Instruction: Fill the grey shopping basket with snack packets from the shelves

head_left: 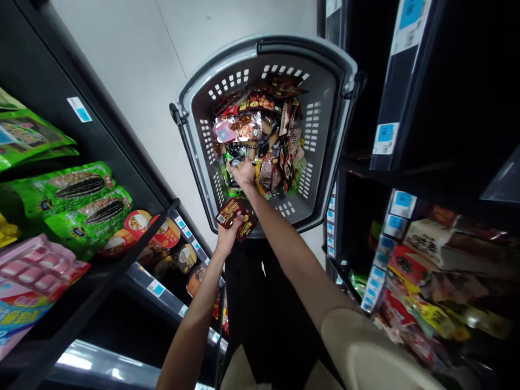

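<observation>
My left hand (229, 236) is closed around dark maroon snack packs (229, 212) with yellow print, just over the near rim of the basket. The grey shopping basket (325, 108) has slotted sides and black handles. Inside lies a heap of packaged snacks (260, 103), many in shiny red, brown and black wrappers. My right hand (244, 174) reaches down into the basket over the near left part of the heap. Its thumb points left and stands apart from the fingers, whose tips are partly hidden among the packs. Green packs (235, 192) lie beside it.
Dark shelves flank me. On the left shelf are green seed bags (87, 184), round red-lidded tubs (138, 223) and a pink candy pack (34, 271). Bagged snacks (430, 271) fill a lower right shelf with price tags (396, 225). Pale floor (134, 81) shows beyond the basket.
</observation>
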Motion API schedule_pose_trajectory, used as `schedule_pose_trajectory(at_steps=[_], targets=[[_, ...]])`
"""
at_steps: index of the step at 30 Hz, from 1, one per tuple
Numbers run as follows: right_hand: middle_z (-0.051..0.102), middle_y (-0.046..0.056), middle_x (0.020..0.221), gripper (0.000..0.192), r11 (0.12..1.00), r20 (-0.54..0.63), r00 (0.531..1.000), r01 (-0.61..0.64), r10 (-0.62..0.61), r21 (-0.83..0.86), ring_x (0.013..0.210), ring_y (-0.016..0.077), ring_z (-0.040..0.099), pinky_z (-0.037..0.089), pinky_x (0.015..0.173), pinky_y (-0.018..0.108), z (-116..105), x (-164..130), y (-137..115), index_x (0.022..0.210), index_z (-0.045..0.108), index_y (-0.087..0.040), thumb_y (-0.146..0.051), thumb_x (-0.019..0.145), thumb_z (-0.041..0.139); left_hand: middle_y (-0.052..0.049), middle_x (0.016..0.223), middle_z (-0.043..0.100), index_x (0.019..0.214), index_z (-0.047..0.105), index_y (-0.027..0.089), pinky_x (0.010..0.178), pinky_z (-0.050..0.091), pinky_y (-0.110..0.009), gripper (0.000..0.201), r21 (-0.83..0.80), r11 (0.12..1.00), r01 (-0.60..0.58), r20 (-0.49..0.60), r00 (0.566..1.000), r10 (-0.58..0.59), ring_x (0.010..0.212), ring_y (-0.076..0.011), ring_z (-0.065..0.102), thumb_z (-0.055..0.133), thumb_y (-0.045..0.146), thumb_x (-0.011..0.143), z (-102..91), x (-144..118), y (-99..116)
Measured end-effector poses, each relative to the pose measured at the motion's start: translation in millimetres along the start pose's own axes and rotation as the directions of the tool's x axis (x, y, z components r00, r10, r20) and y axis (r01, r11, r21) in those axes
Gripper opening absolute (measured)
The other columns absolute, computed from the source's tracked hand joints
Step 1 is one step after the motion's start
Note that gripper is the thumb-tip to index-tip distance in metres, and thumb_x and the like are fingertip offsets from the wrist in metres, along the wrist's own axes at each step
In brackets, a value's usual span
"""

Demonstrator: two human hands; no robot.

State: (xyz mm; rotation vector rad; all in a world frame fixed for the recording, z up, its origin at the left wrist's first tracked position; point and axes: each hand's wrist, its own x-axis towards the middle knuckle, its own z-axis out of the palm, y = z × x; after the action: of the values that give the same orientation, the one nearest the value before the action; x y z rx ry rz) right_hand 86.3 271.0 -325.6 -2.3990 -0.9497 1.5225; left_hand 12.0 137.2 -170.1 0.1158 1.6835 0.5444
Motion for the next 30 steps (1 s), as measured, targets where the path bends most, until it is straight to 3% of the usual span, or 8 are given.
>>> schedule_pose_trajectory(at_steps=[4, 7, 9, 12, 18, 22, 26, 30], targets=[[0.075, 0.009, 0.098, 0.038, 0.999, -0.036, 0.999, -0.020, 0.019, -0.030, 0.100, 0.0306, 0.073, 0.059, 0.094, 0.048, -7, 5, -8, 0.102, 0.068, -0.020, -0.045, 0.076, 0.080, -0.011, 0.111, 0.080, 0.113, 0.073, 0.018, 0.104, 0.060, -0.048, 0.063, 0.013, 1.000, -0.006, -0.053, 0.999, 0.007, 0.111, -0.0313, 0.075, 0.091, 0.057, 0.067, -13.1, 2, -3], [0.074, 0.011, 0.108, 0.041, 0.976, -0.060, 0.978, 0.191, -0.198, -0.106, 0.105, 0.0300, 0.070, 0.057, 0.099, 0.048, -50, -8, 8, 0.109, 0.067, -0.018, -0.043, 0.078, 0.077, -0.011, 0.110, 0.080, 0.110, 0.074, 0.017, 0.103, 0.061, -0.049, 0.057, 0.021, 1.000, -0.010, -0.092, 0.996, 0.012, 0.110, -0.0321, 0.076, 0.091, 0.053, 0.068, -21.3, 3, -3], [0.069, 0.015, 0.127, 0.043, 0.906, -0.041, 0.922, 0.370, -0.386, -0.204, 0.110, 0.0295, 0.067, 0.056, 0.102, 0.047, -86, -9, 19, 0.114, 0.066, -0.017, -0.039, 0.079, 0.077, -0.011, 0.108, 0.080, 0.108, 0.075, 0.017, 0.103, 0.060, -0.050, 0.053, 0.042, 0.999, -0.008, -0.118, 0.993, 0.013, 0.109, -0.0318, 0.076, 0.091, 0.050, 0.069, -25.6, 2, -3], [0.051, 0.015, 0.155, 0.031, 0.796, 0.119, 0.855, 0.515, -0.505, -0.318, 0.104, 0.0264, 0.069, 0.056, 0.101, 0.049, -122, 13, 27, 0.112, 0.067, -0.019, -0.031, 0.085, 0.073, -0.011, 0.106, 0.081, 0.108, 0.076, 0.017, 0.103, 0.060, -0.050, 0.053, 0.068, 0.998, 0.004, -0.094, 0.996, 0.002, 0.108, -0.0320, 0.077, 0.091, 0.049, 0.068, -29.4, 3, -3], [0.057, 0.020, 0.145, 0.016, 0.753, 0.246, 0.866, 0.499, -0.435, -0.429, 0.094, 0.0226, 0.068, 0.054, 0.095, 0.046, -106, 67, 20, 0.102, 0.069, -0.014, -0.021, 0.097, 0.056, -0.012, 0.111, 0.080, 0.115, 0.075, 0.016, 0.103, 0.059, -0.050, 0.063, 0.098, 0.995, 0.004, -0.022, 1.000, -0.002, 0.108, -0.0318, 0.076, 0.092, 0.051, 0.065, -25.2, 9, -1], [0.062, 0.022, 0.134, 0.021, 0.700, 0.222, 0.840, 0.537, -0.495, -0.471, 0.094, 0.0244, 0.067, 0.053, 0.088, 0.043, -103, 43, 17, 0.112, 0.065, -0.013, -0.017, 0.095, 0.053, -0.012, 0.110, 0.081, 0.111, 0.077, 0.014, 0.101, 0.061, -0.047, 0.062, 0.124, 0.992, -0.016, -0.040, 0.999, 0.021, 0.106, -0.0315, 0.076, 0.092, 0.053, 0.065, -19.6, 8, 6], [0.064, 0.020, 0.129, 0.033, 0.691, 0.196, 0.820, 0.562, -0.538, -0.455, 0.098, 0.0283, 0.065, 0.053, 0.087, 0.042, -130, 6, 16, 0.119, 0.061, -0.015, -0.016, 0.086, 0.059, -0.012, 0.111, 0.081, 0.110, 0.077, 0.014, 0.099, 0.061, -0.044, 0.062, 0.139, 0.989, -0.043, -0.009, 0.999, 0.045, 0.106, -0.0299, 0.076, 0.090, 0.056, 0.066, -16.5, 8, 8], [0.069, 0.016, 0.114, 0.030, 0.699, 0.280, 0.795, 0.607, -0.538, -0.378, 0.106, 0.0332, 0.065, 0.053, 0.093, 0.046, -147, 3, 8, 0.110, 0.064, -0.016, -0.017, 0.080, 0.063, -0.012, 0.109, 0.081, 0.109, 0.078, 0.015, 0.097, 0.062, -0.041, 0.059, 0.134, 0.990, -0.049, -0.012, 0.999, 0.051, 0.105, -0.0289, 0.076, 0.090, 0.054, 0.067, -13.1, 8, 7]])
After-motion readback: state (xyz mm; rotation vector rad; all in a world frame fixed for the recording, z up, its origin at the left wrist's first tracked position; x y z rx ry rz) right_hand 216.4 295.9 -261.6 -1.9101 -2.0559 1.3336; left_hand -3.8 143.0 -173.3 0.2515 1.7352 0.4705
